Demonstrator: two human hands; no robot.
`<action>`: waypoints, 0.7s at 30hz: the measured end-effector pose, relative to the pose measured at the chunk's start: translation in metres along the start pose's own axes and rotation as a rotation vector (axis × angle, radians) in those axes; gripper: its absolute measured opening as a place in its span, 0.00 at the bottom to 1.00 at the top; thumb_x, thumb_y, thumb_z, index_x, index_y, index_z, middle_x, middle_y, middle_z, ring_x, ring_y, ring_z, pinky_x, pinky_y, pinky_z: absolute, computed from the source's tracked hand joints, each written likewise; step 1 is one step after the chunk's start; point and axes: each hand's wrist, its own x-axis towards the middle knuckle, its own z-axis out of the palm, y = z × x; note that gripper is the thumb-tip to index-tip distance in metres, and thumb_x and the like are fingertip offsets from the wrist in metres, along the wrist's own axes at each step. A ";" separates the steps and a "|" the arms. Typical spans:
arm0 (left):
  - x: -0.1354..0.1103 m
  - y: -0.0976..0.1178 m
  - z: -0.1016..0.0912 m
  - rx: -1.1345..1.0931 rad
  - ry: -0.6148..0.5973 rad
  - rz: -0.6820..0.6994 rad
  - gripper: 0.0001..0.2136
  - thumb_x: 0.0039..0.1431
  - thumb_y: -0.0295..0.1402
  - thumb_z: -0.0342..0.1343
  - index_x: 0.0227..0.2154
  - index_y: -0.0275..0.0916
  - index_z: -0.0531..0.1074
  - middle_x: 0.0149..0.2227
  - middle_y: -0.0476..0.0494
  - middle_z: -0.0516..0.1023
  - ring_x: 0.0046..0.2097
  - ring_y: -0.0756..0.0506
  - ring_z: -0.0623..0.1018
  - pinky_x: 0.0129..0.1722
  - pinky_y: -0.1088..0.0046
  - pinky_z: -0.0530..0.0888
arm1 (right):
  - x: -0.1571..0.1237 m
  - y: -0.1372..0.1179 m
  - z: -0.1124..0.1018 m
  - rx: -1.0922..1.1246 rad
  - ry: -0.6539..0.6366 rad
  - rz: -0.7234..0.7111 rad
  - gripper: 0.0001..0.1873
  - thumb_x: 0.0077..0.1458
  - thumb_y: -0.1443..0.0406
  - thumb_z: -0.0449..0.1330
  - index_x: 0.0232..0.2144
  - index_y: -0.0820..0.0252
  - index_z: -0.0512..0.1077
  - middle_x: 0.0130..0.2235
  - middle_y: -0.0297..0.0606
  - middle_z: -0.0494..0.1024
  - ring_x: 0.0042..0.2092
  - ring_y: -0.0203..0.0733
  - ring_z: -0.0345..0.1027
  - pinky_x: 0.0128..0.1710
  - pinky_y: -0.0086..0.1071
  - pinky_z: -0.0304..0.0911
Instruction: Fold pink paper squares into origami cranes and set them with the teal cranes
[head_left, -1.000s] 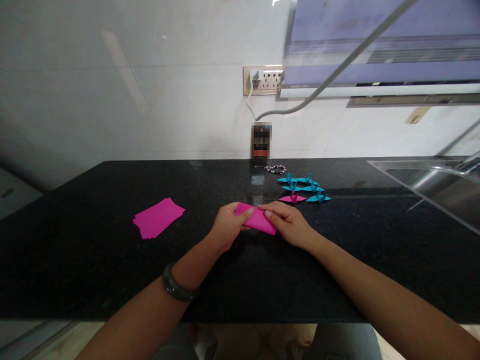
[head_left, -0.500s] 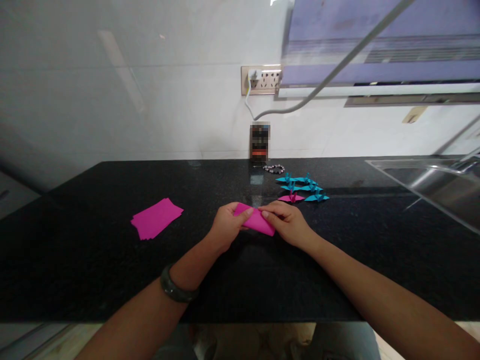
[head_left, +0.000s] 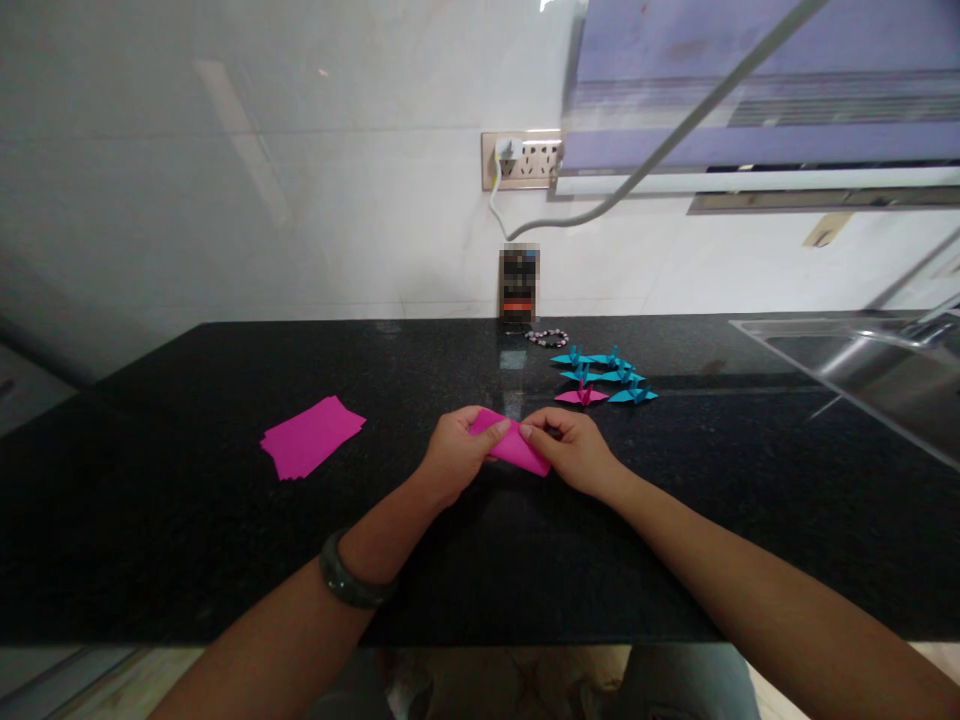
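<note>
Between my two hands is a folded sheet of pink paper, tilted above the dark counter. My left hand grips its left end, thumb on top and fingers underneath. At the paper's upper right edge, my right hand pinches with thumb and forefinger. A fanned stack of pink paper sheets lies to the left. Beyond my right hand stand several blue paper cranes and one pink paper crane.
A beaded bracelet lies near the wall below a blurred upright phone-like object. A steel sink is set into the black counter at right. A cable hangs from the wall socket.
My right hand's fingers have shifted slightly down along the paper's upper edge. The paper's right end has dipped a little. The stack and the cranes have stayed put.
</note>
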 end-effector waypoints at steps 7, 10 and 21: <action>0.001 0.002 0.000 0.000 0.043 0.066 0.11 0.42 0.35 0.60 0.30 0.34 0.72 0.25 0.48 0.73 0.26 0.52 0.70 0.27 0.77 0.65 | -0.001 -0.005 -0.002 0.005 -0.017 -0.002 0.10 0.49 0.63 0.53 0.24 0.62 0.70 0.23 0.32 0.69 0.24 0.32 0.59 0.23 0.25 0.56; 0.002 0.001 0.000 -0.009 0.077 0.069 0.10 0.43 0.35 0.59 0.27 0.34 0.72 0.24 0.48 0.73 0.25 0.53 0.69 0.26 0.78 0.64 | -0.002 -0.005 -0.002 0.000 -0.026 -0.012 0.09 0.49 0.63 0.53 0.24 0.62 0.70 0.23 0.32 0.69 0.24 0.31 0.59 0.24 0.25 0.55; 0.000 -0.001 -0.003 -0.093 -0.090 -0.181 0.15 0.39 0.36 0.62 0.29 0.33 0.70 0.25 0.47 0.72 0.25 0.53 0.71 0.25 0.77 0.68 | -0.003 -0.005 -0.004 -0.019 -0.019 -0.038 0.08 0.48 0.64 0.54 0.23 0.62 0.70 0.23 0.33 0.70 0.25 0.32 0.61 0.25 0.26 0.57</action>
